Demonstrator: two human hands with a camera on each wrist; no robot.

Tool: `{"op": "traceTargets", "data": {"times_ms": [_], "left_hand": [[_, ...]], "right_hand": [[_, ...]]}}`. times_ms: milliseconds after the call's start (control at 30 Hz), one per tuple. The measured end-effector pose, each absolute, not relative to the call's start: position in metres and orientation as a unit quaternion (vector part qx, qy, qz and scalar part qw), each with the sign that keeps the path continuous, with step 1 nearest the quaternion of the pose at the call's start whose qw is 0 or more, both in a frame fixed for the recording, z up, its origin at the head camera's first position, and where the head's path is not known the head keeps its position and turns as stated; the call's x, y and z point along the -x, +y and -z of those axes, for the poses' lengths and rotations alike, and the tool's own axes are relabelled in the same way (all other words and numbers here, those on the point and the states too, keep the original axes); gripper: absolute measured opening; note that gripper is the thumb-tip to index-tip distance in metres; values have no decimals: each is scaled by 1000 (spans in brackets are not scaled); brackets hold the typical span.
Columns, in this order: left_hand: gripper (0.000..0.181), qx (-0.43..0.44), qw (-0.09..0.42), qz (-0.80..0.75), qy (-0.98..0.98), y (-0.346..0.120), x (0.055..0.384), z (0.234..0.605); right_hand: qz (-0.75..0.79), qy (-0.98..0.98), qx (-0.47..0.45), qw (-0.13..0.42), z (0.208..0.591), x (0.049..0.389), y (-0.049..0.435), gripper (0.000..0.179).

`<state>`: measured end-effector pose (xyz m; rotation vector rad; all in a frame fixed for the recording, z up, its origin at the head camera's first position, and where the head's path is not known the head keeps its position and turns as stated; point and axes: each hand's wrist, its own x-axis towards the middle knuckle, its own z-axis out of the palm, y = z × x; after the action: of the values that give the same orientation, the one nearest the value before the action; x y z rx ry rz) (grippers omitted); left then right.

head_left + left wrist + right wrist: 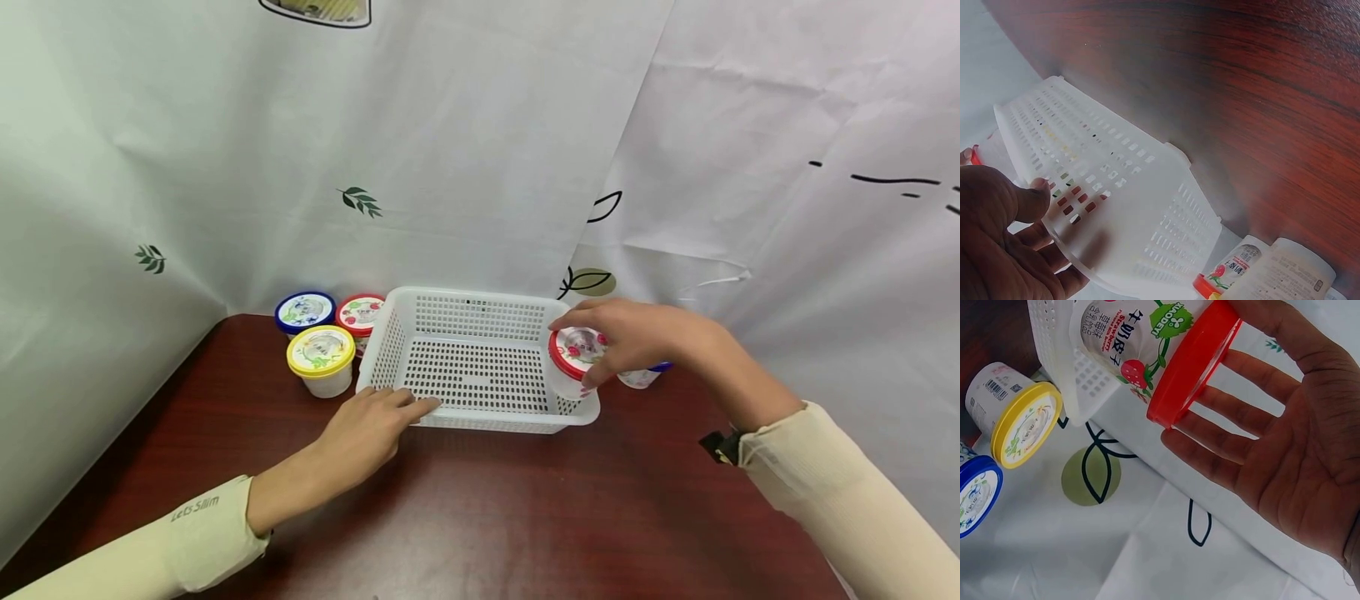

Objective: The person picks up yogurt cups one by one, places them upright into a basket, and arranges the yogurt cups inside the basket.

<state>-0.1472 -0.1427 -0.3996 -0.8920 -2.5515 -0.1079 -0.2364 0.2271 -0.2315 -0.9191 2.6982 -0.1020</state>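
Note:
A white perforated plastic basket (pixel 480 419) stands on the table near the back wall. My right hand (pixel 637 329) grips a red-lidded strawberry tub (pixel 573 382) by its lid, over the basket's right end. In the right wrist view the thumb and fingertips are at the edge of the red lid (pixel 1194 365). At the basket's near left rim, my left hand (pixel 367 429) holds on. The left wrist view has its thumb (pixel 1034 199) against the outer wall and the other fingers over the rim.
Left of the basket stand a blue-lidded tub (pixel 304 310), another red-lidded tub (pixel 360 312) and a yellow-lidded tub (pixel 322 358). Right of it are a second yellow-lidded tub (pixel 1029 425) and a blue-lidded one (pixel 975 494), largely hidden by my right hand in the head view. White printed sheeting (pixel 465 167) hangs behind.

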Motion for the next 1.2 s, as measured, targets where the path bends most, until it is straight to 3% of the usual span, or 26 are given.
{"op": "traceTargets", "data": {"times_ms": [1200], "left_hand": [[61,327,236,34,-914,-143,148,404]], "right_hand": [[42,926,348,140,257,244,215,85]]}}
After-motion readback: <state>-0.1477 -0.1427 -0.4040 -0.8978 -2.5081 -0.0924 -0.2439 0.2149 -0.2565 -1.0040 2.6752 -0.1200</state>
